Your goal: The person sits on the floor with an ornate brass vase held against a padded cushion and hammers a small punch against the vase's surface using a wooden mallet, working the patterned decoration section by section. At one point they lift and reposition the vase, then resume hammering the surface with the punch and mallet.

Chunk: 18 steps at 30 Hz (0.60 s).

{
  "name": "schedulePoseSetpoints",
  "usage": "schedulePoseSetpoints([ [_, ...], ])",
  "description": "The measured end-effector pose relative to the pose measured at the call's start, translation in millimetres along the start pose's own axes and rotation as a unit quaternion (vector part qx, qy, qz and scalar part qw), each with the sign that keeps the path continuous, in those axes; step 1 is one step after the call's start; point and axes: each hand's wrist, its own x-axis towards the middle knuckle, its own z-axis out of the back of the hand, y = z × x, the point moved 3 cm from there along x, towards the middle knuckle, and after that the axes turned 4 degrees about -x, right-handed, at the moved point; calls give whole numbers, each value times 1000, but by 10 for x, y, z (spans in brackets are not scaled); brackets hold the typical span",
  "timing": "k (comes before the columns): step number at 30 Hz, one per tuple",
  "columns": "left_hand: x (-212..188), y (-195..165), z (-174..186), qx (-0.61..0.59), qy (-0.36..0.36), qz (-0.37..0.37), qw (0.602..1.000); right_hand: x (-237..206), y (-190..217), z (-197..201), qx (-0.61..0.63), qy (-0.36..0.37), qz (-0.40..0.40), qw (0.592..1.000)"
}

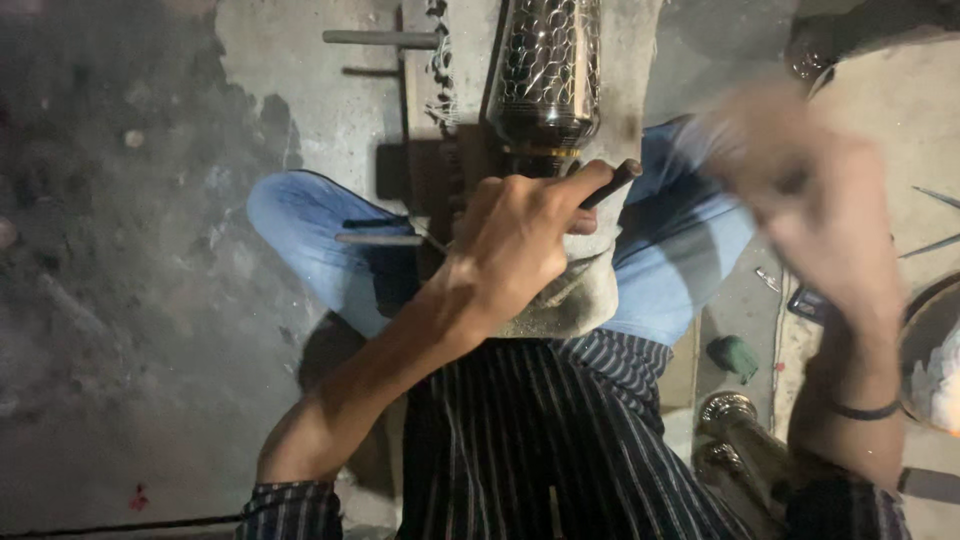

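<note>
My left hand is closed around a thin dark tool, its tip pressed near the neck of a black engraved metal vase. The vase lies on a wooden support in front of my crossed legs. A grey cloth is draped over my lap under that hand. My right hand is raised to the right and heavily blurred; whether it holds anything cannot be made out. A dark band circles my right wrist.
Thin metal rods lie on the concrete floor at the back, another rod rests on my left knee. Brass-coloured metal pieces stand at lower right beside a small green object. A round tray sits at the right edge.
</note>
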Motion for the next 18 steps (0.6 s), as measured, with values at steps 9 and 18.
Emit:
schedulePoseSetpoints([
  [9,-95,-73,-3,-45,-57,-15,997,107,120,50,-144,40,159,976],
  [18,-178,-84,-29,-38,-87,-32,995,21,-46,20,-1,54,63,997],
])
